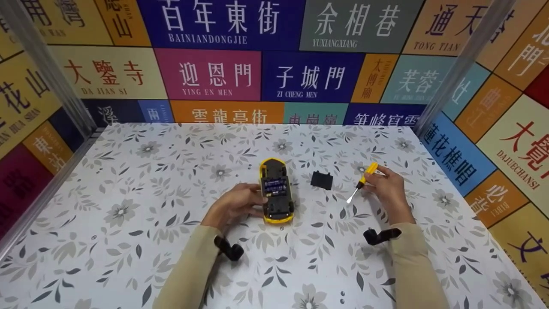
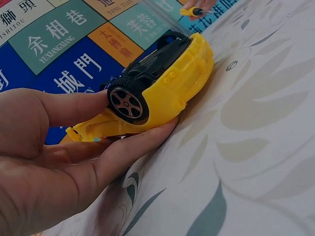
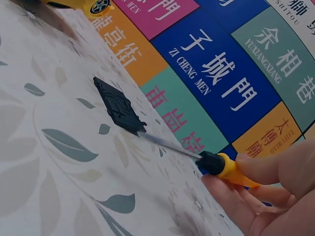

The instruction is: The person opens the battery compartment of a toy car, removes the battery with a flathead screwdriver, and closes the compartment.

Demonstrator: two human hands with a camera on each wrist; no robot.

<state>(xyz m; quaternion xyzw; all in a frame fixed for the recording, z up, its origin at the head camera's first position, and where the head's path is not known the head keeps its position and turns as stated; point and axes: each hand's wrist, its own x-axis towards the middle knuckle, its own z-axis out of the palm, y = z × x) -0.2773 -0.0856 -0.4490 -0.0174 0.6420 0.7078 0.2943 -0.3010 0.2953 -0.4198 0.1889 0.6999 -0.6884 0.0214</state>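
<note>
A yellow toy car (image 1: pixel 276 191) lies upside down on the floral table, its open battery bay showing blue batteries (image 1: pixel 275 185). My left hand (image 1: pixel 235 206) grips the car's side, thumb and fingers curled round the body (image 2: pixel 162 88) near a black wheel (image 2: pixel 127 98). My right hand (image 1: pixel 388 186) pinches a small screwdriver (image 1: pixel 362 180) by its yellow handle (image 3: pixel 231 169), the metal tip pointing down and left just above the table. A black battery cover (image 1: pixel 321 180) lies flat between the car and the screwdriver, and the shaft tip (image 3: pixel 157 141) hovers close beside the cover (image 3: pixel 118 105).
The table (image 1: pixel 128 240) carries a white cloth with grey flowers. Walls of coloured sign panels (image 1: pixel 206 73) close it in at the back and both sides, with metal posts (image 1: pixel 47 73) at the corners. Black camera mounts (image 1: pixel 229 249) sit on both wrists.
</note>
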